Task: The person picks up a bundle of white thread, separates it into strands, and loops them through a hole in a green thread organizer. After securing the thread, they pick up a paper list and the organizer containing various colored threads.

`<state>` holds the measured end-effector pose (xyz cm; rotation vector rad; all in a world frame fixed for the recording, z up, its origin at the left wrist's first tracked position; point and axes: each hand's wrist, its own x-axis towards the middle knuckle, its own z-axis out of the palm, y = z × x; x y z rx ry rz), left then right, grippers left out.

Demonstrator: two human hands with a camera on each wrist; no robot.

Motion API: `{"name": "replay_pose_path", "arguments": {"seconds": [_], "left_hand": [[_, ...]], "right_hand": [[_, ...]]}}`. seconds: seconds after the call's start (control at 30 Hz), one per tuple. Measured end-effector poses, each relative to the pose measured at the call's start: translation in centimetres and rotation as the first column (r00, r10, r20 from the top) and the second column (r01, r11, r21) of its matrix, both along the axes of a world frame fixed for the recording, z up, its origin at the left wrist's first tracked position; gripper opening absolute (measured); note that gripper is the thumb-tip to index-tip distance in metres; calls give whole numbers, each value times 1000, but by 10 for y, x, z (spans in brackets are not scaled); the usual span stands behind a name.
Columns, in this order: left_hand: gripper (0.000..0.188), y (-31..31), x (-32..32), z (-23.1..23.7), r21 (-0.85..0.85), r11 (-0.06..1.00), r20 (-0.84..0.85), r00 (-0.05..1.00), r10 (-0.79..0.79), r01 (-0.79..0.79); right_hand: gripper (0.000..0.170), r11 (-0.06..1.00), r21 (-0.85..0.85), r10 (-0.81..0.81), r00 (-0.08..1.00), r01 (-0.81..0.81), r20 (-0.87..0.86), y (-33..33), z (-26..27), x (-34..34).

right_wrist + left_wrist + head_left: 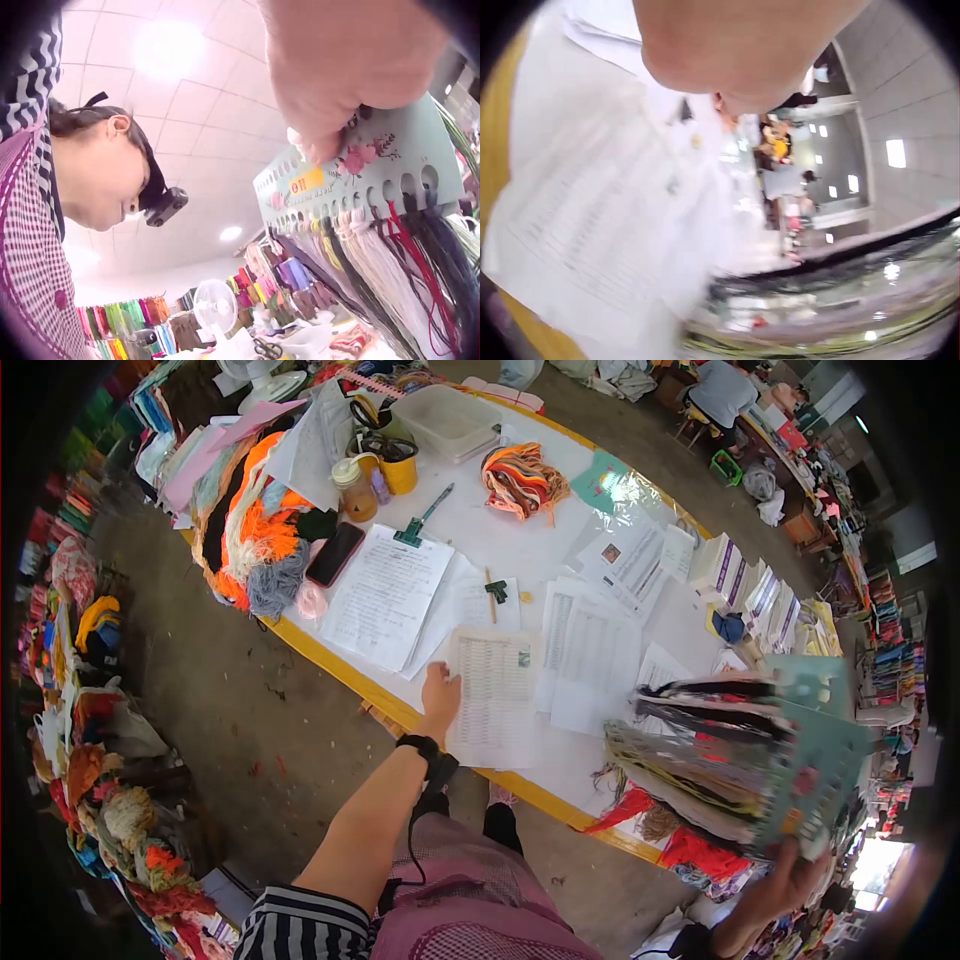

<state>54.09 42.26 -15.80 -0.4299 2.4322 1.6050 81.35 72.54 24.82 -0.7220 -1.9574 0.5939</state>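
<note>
At the right, my right hand (pixel 785 885) grips pale green thread cards (pixel 818 745) by their edge. Strands of embroidery floss (pixel 700 770) in black, grey, olive, white and red hang from the punched holes. The right wrist view shows a card (pixel 360 169) with printed flowers and a yellow label, fingers and thumb pinching its upper edge. My left hand (pixel 438 700) rests by the near table edge, fingertips at the left side of a printed list sheet (pixel 495 705). In the left wrist view that hand (pixel 742 52) hides its own fingertips.
Papers, a clipboard (pixel 410 538) and a phone (pixel 335 555) lie on the white table. Behind them stand a yellow cup (pixel 399 470) and a clear tray (pixel 445 420). An orange yarn bundle (pixel 522 480) lies farther back. White boxes (pixel 720 570) line the right side.
</note>
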Motion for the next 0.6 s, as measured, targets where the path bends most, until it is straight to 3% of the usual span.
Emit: {"name": "replay_pose_path", "arguments": {"seconds": [0.07,0.1,0.13,0.17,0.23,0.27,0.3,0.37,0.4,0.43,0.5,0.53,0.6], "left_hand": [[32,21,3,54,-429,898,-467,875,-127,-99],[33,36,7,77,-147,984,-370,917,-148,100],[33,52,11,101,169,951,-279,938,-205,258],[36,64,15,126,578,732,-33,907,-420,361],[43,79,27,189,820,320,-228,784,-578,475],[39,86,31,203,908,209,-164,767,-621,363],[39,89,32,210,907,205,-168,762,-626,368],[36,93,31,219,963,210,70,592,-803,170],[34,95,38,214,981,140,19,646,-763,137],[34,97,46,214,980,137,15,639,-769,142],[34,101,61,219,980,22,137,595,-792,-197],[34,107,74,218,993,63,109,602,-791,-98],[35,111,87,225,984,31,120,530,-839,-173]], "right_hand": [[32,974,-170,183,966,-152,181,-10,-16,-6],[34,944,-265,263,935,-198,238,-14,-25,-7],[34,935,-281,298,911,-218,285,-20,-34,-12],[33,924,-302,333,884,-235,329,-27,-44,-20],[33,913,-345,335,882,-218,330,-38,-59,-32],[34,883,-400,395,848,-245,353,-39,-66,-33],[34,850,-453,453,811,-268,370,-40,-69,-34],[34,831,-482,460,829,-276,318,-48,-67,-39],[34,829,-491,445,847,-267,290,-52,-62,-40],[34,828,-499,426,866,-258,261,-55,-59,-39],[32,849,-459,410,876,-263,255,-57,-56,-35],[31,863,-422,406,877,-276,256,-55,-54,-32],[28,895,-352,386,873,-275,298,-44,-47,-24]]}}
